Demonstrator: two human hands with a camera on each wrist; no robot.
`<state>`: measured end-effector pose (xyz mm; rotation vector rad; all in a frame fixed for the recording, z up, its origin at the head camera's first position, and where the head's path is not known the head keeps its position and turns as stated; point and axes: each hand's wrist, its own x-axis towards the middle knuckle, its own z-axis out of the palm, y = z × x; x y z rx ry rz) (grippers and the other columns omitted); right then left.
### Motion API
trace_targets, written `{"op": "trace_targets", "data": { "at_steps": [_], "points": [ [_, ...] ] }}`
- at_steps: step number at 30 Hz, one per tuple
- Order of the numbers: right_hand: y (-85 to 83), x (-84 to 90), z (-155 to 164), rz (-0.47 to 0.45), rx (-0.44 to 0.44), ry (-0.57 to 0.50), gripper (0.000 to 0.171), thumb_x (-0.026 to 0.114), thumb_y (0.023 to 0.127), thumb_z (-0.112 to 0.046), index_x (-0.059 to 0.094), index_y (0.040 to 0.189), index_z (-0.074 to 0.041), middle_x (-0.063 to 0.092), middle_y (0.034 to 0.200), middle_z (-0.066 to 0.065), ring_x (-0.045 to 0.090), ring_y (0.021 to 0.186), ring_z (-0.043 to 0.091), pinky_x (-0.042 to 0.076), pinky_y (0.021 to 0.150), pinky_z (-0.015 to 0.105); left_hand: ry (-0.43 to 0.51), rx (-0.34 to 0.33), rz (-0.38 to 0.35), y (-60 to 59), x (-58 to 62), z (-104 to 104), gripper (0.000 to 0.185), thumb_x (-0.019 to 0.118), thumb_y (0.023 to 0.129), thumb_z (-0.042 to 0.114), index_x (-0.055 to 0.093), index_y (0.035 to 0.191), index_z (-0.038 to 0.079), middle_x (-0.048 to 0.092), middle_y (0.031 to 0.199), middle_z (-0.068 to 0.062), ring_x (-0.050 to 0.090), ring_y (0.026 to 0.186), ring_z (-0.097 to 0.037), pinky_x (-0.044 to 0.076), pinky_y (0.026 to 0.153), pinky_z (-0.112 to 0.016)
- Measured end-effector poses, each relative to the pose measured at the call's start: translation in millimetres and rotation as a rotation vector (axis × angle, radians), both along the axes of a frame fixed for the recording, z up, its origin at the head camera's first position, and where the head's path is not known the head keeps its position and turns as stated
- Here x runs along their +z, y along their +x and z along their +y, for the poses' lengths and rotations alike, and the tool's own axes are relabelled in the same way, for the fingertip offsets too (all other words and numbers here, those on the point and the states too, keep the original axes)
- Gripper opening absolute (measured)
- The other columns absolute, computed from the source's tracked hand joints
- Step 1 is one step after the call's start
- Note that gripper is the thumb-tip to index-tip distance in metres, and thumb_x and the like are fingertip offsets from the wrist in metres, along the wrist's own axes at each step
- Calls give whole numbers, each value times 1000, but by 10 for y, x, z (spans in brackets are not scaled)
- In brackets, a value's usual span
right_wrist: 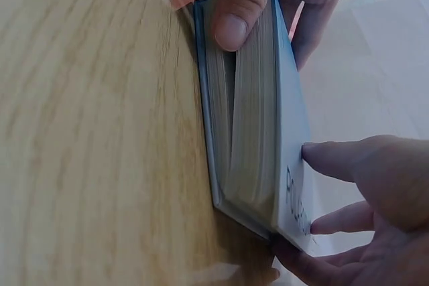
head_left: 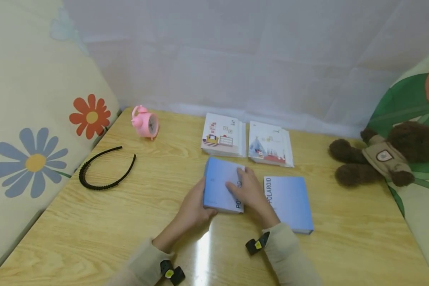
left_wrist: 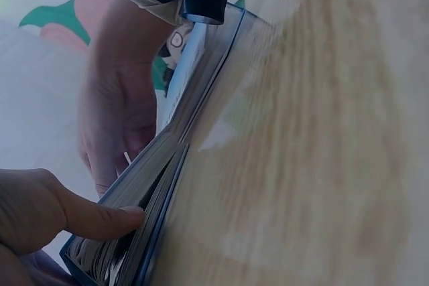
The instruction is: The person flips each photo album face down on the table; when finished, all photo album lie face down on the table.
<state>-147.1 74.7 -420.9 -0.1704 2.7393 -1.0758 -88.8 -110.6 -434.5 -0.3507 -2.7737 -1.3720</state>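
A light blue album (head_left: 219, 186) marked POLAROID lies at the table's middle, held by both hands. My left hand (head_left: 194, 206) grips its left side, the thumb (right_wrist: 244, 5) pressed on the page edges (right_wrist: 251, 118). My right hand (head_left: 248, 190) lies on the cover near the spine, fingers (right_wrist: 342, 165) on the lettering and the thumb curled at the near corner. In the left wrist view the pages (left_wrist: 147, 185) gape slightly beside my left thumb (left_wrist: 94, 218). A second blue album (head_left: 289, 202) lies flat just right of my right hand.
Two white illustrated books (head_left: 223, 135) (head_left: 269, 143) lie behind the albums. A pink alarm clock (head_left: 145, 122) and a black headband (head_left: 105, 169) sit to the left. A brown teddy bear (head_left: 382, 157) leans at the right. Flowered cushions flank the wooden table (head_left: 93, 230).
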Motion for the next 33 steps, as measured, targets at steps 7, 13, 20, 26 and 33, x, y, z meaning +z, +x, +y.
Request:
{"op": "trace_targets", "data": {
  "at_steps": [7,13,20,26,33],
  "points": [
    [110,29,-54,-22,6,-39,73,58,96,-50,34,156,-15,27,156,28,35,138,47,34,109,62,-88,30,66,155,155,-41,98,89,65,0,36,147,-9,44,145,-30,47,128,-47,38,108,-57],
    [104,127,-111,18,64,-13,76,35,99,-65,27,158,-18,43,148,28,51,124,46,47,96,58,-169,-23,178,203,379,-18,77,88,69,1,53,137,-8,47,141,-33,49,125,-49,43,103,-58],
    [100,297,-74,-26,80,-136,73,31,99,-67,14,160,-32,50,145,21,55,121,44,50,94,57,-206,-103,186,244,651,126,62,84,74,0,59,130,-8,43,144,-34,45,129,-49,40,105,-59],
    [96,331,27,-19,49,-265,67,37,100,-61,15,159,-38,62,132,17,64,112,35,49,97,54,-210,-141,140,203,728,223,63,82,78,3,55,135,-8,36,151,-30,38,136,-46,37,108,-57],
    [86,321,95,-66,17,-364,64,43,100,-59,15,156,-47,62,130,18,67,104,32,55,89,50,-52,-119,78,124,511,258,104,87,70,0,25,154,-4,29,155,-25,47,129,-42,46,103,-49]
  ]
}}
